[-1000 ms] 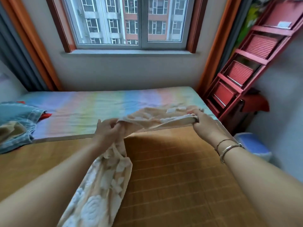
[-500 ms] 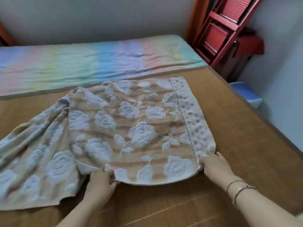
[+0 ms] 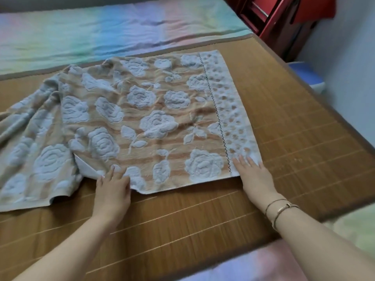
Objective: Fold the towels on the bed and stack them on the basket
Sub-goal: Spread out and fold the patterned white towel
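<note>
Left hand point(image 3: 112, 188) and right hand point(image 3: 254, 176) lie flat, fingers straight.

There was only one view, from a camera on the person's head, which looked forward and steeply down from close above the bamboo mat point(image 3: 284, 122). Both forearms entered from the bottom edge, and the far side reached the rainbow sheet point(image 3: 101, 33).
</note>
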